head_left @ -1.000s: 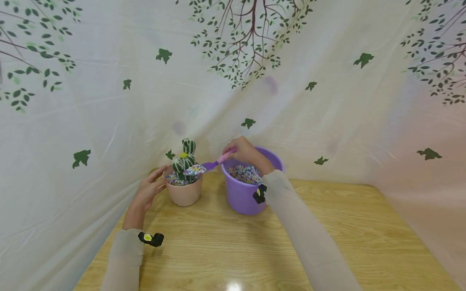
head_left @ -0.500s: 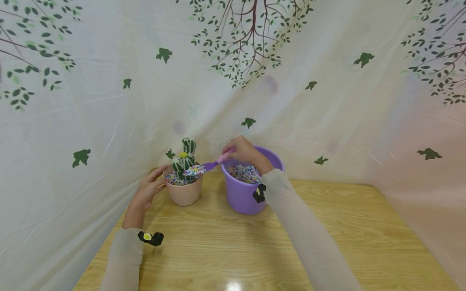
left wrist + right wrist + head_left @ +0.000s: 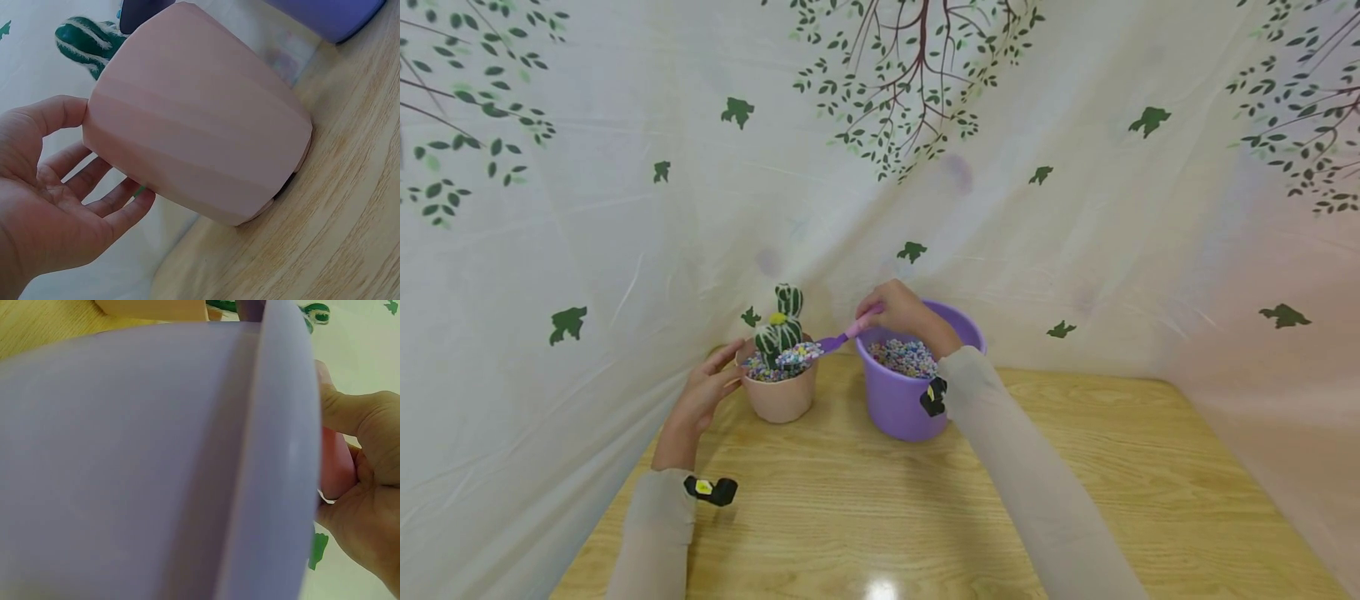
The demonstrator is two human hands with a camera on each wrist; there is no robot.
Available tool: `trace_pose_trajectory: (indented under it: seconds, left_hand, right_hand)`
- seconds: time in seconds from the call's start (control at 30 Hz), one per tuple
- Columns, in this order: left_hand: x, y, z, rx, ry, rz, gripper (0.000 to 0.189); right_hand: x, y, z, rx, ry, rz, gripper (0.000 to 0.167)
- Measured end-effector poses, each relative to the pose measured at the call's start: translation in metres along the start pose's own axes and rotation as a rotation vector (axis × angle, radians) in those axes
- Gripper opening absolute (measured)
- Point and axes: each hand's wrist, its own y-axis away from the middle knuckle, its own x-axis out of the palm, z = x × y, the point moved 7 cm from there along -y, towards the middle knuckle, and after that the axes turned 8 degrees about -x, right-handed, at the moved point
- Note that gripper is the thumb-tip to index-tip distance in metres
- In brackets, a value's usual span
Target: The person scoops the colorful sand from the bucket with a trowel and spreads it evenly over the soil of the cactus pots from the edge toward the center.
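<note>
My right hand (image 3: 901,310) grips the pink handle of a small purple trowel (image 3: 833,342). The trowel's blade, heaped with pastel beads (image 3: 801,354), reaches over the right side of a pink flowerpot (image 3: 780,402). In that pot stands a green-and-white cactus (image 3: 778,335) with a yellow flower, surrounded by more beads. My left hand (image 3: 69,187) rests its spread fingers on the pot's side, the thumb at the rim. A purple bucket (image 3: 904,408), partly filled with beads, stands beneath my right wrist. Its wall hides much of the trowel in the right wrist view.
The pot and bucket stand a short gap apart at the back of a wooden table (image 3: 820,517). Behind them hangs a white cloth (image 3: 1097,250) printed with branches and green birds, close to the pot and the left arm.
The trowel's loaded blade has dipped slightly toward the pot. My left hand, the pot and the bucket hold their places.
</note>
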Motion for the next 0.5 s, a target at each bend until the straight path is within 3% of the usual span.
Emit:
trace_pose_trajectory:
  seconds: [0.5]
  left_hand:
    - [-0.0018, -0.0024, 0.0019, -0.006, 0.014, -0.005, 0.063]
  right_hand:
    - [0.0007, 0.0009, 0.0030, -0.009, 0.000, 0.005, 0.017]
